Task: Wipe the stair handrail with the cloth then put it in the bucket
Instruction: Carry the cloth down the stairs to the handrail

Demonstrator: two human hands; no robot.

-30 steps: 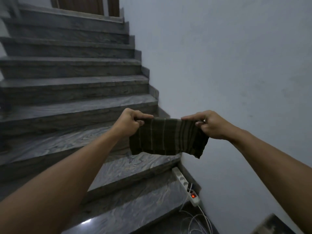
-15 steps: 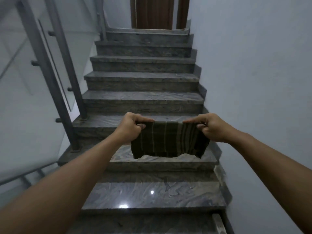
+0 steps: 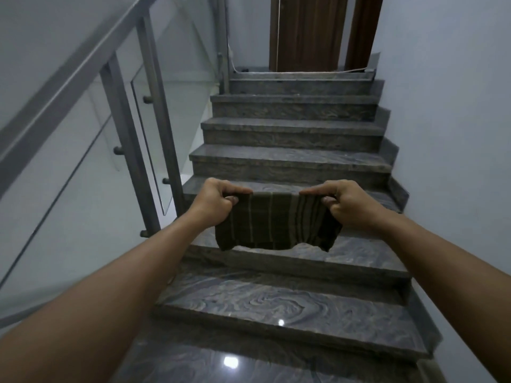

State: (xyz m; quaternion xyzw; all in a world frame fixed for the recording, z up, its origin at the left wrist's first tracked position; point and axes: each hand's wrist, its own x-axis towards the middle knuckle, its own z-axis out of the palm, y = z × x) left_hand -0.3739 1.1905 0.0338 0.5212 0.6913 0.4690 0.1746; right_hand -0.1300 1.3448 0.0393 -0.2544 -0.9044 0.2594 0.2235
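Note:
A dark olive cloth with pale stripes (image 3: 273,222) hangs stretched between my two hands in front of me, over the lower steps. My left hand (image 3: 215,201) grips its left top corner and my right hand (image 3: 348,204) grips its right top corner. The grey metal handrail (image 3: 69,81) slopes up along the left side, well to the left of and above the cloth; neither hand touches it. No bucket is in view.
Polished grey marble stairs (image 3: 276,302) rise ahead to a landing with a brown wooden door (image 3: 307,31). Metal posts (image 3: 130,150) and glass panels (image 3: 149,106) stand under the handrail on the left. A plain white wall (image 3: 456,134) bounds the right side.
The view has swung left, bringing the handrail, posts and glass into sight and dropping the power strip out of frame. Both hands still hold the cloth stretched the same way.

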